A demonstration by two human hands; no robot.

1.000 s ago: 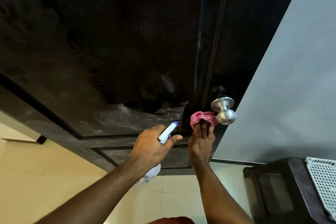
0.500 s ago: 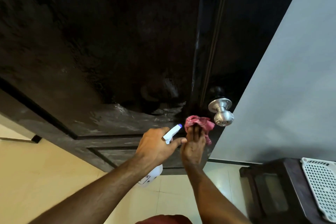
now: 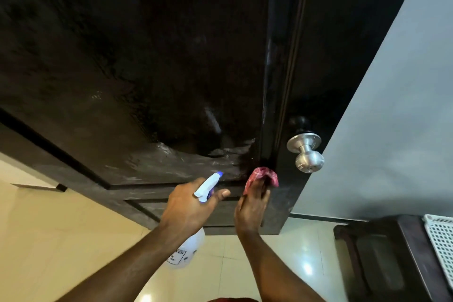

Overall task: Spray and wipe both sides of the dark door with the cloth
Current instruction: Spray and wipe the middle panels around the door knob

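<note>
The dark door (image 3: pixel 152 61) fills the upper view, with dull wet streaks across its lower panel. My left hand (image 3: pixel 188 206) grips a white spray bottle (image 3: pixel 186 251) by the neck, its blue-tipped nozzle pointing up at the door. My right hand (image 3: pixel 251 206) presses a pink cloth (image 3: pixel 259 175) against the door's vertical stile, just below and left of the silver door knob (image 3: pixel 306 152).
A pale grey wall (image 3: pixel 392 117) stands right of the door. A dark wooden stool (image 3: pixel 382 255) with a white perforated basket (image 3: pixel 441 238) on it sits at the lower right. Glossy cream floor tiles (image 3: pixel 61 240) lie below.
My right hand has slid the pink cloth left, away from the knob and onto the stile. My left hand with the bottle has hardly moved.
</note>
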